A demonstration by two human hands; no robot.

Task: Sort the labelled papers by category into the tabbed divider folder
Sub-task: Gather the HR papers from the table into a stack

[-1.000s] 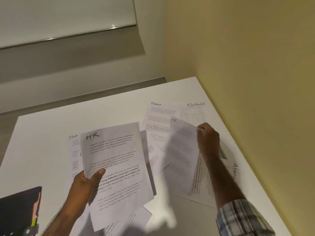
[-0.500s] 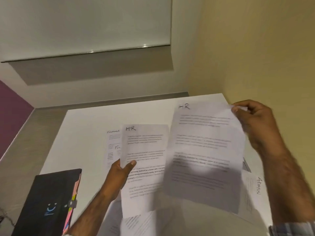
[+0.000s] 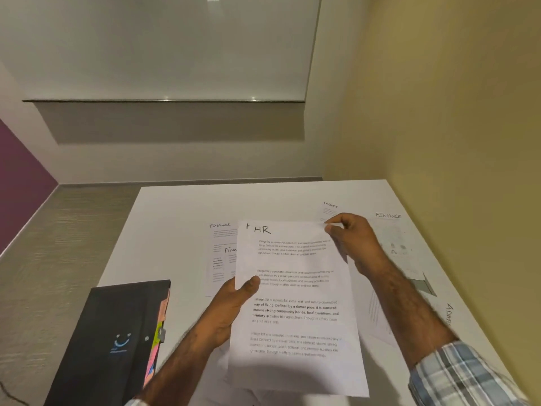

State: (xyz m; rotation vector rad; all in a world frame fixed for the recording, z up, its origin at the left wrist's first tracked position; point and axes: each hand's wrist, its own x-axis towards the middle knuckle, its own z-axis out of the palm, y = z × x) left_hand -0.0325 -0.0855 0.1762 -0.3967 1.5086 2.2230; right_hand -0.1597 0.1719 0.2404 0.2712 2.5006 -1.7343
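A white table point(image 3: 175, 218) stands in a corner, its right edge along a yellow wall point(image 3: 453, 112). Beyond it an off-white wall point(image 3: 175, 162) carries a large pale panel point(image 3: 161, 45) with a metal lower edge showing two small glints of light. A purple wall point(image 3: 17, 171) closes the left, above grey textured floor point(image 3: 58, 244).

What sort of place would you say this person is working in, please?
Likely an office or meeting room: a wall whiteboard, a white table with Finance papers, a held HR sheet, and a black tabbed folder.
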